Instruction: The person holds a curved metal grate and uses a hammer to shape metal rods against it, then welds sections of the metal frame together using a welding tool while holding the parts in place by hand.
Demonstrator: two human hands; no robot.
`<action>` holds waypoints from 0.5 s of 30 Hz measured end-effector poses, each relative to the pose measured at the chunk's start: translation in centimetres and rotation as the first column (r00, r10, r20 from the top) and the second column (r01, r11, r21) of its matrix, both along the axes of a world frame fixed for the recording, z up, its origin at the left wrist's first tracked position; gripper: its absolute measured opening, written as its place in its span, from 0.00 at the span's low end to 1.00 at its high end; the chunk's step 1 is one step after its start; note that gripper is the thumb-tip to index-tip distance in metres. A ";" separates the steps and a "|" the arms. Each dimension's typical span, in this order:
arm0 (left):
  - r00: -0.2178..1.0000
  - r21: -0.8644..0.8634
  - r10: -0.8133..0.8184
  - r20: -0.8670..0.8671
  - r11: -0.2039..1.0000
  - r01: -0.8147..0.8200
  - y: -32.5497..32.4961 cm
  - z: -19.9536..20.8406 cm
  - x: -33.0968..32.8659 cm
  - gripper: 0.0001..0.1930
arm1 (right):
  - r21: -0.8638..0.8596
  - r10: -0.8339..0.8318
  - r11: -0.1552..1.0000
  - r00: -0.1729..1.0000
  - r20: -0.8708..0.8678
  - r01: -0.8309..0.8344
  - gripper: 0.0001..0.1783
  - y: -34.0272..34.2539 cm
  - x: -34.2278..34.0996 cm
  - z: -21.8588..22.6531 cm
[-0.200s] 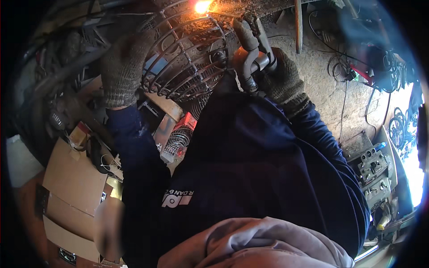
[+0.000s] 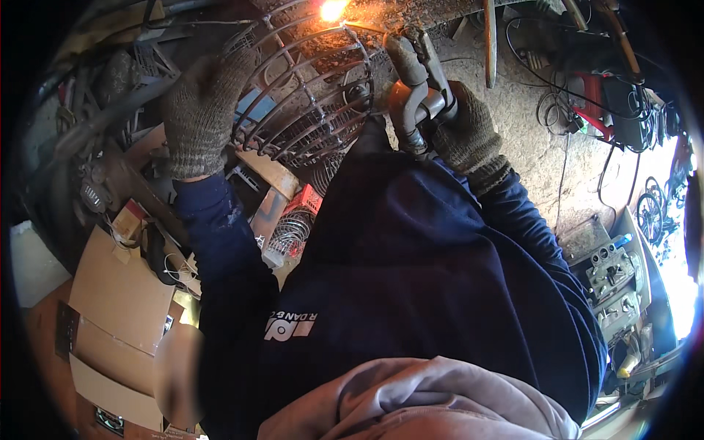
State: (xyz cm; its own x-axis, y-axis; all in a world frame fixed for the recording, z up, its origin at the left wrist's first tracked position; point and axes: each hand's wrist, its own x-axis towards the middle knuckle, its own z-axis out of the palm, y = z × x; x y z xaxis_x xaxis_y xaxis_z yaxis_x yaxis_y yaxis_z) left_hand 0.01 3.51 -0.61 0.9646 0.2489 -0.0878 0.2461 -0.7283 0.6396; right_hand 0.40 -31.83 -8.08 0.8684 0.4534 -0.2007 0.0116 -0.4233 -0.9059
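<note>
A round cage of dark metal bars (image 2: 297, 73) stands at the top middle. My gloved left hand (image 2: 205, 114) is at its left side, its fingers closed against the bars, the fingertips lost in shadow. My gloved right hand (image 2: 466, 132) is wrapped round the grip of a welding electrode holder (image 2: 416, 99). A thin rod (image 2: 364, 27) runs left from the holder's jaws toward a bright orange-white welding arc (image 2: 334, 10) at the cage's upper edge. Both gloves are grey-brown knit.
Cardboard (image 2: 125, 290) lies at the lower left. Wire coils and a red box (image 2: 306, 198) lie below the cage. Cables (image 2: 546, 95) cross the ground at right, beside a metal machine part (image 2: 612, 271). A wooden handle (image 2: 490, 44) hangs at the top.
The bluish smoke at the upper right has thinned, showing the red object and cables there more clearly. My right hand and the holder have shifted very slightly down.
</note>
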 end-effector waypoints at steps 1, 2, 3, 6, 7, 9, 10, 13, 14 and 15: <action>1.000 0.016 -0.018 -0.010 1.000 0.018 -0.2 0.4 0.3 0.26 | -0.047 0.008 0.999 1.000 0.015 -0.007 0.26 0.0 0.1 0.2; 0.999 0.033 -0.036 -0.020 0.999 0.037 -0.3 0.7 0.4 0.26 | -0.094 0.017 0.995 0.999 0.029 -0.014 0.26 -0.1 0.2 0.5; 0.999 0.044 -0.034 -0.015 0.998 0.035 -0.4 0.7 0.4 0.26 | -0.140 0.027 0.990 0.999 0.042 -0.021 0.26 0.0 0.2 0.7; 1.000 0.062 -0.022 -0.013 0.998 0.023 -0.7 0.9 0.6 0.27 | -0.054 -0.021 0.998 0.999 0.050 0.024 0.26 0.0 0.1 0.4; 1.000 0.058 -0.013 -0.021 0.998 0.014 -0.9 1.2 0.8 0.28 | -0.051 -0.006 0.999 0.999 0.053 0.009 0.26 0.0 0.2 0.6; 0.999 0.100 -0.028 -0.046 0.994 0.032 -0.9 1.1 1.0 0.26 | -0.046 0.022 0.999 0.998 0.061 -0.019 0.25 0.1 0.6 1.2; 0.997 0.144 -0.050 -0.064 0.988 0.059 -0.4 0.8 0.9 0.24 | -0.092 0.079 0.993 0.996 0.041 -0.075 0.25 0.1 0.8 1.2; 0.638 0.955 -0.768 -0.055 0.145 0.257 5.6 -1.2 0.0 0.21 | -0.219 0.181 0.954 0.976 -0.122 -0.204 0.23 0.3 1.4 1.5; 0.667 0.952 -0.744 -0.040 0.174 0.251 4.7 -1.5 0.2 0.22 | -0.281 0.112 0.943 0.967 -0.230 -0.176 0.22 0.9 1.5 1.6; 0.684 0.947 -0.727 -0.057 0.177 0.267 4.7 -1.6 0.8 0.22 | -0.343 0.036 0.926 0.943 -0.331 -0.156 0.21 1.4 1.6 1.7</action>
State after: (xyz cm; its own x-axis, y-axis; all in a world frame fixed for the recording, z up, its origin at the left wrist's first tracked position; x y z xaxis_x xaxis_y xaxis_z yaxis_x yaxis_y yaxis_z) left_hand 0.80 8.23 -2.22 0.7858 -0.5992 0.1532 -0.4601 -0.7319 -0.5027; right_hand 2.03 -30.43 -6.38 0.6890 0.3764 -0.6194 -0.1897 -0.7312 -0.6553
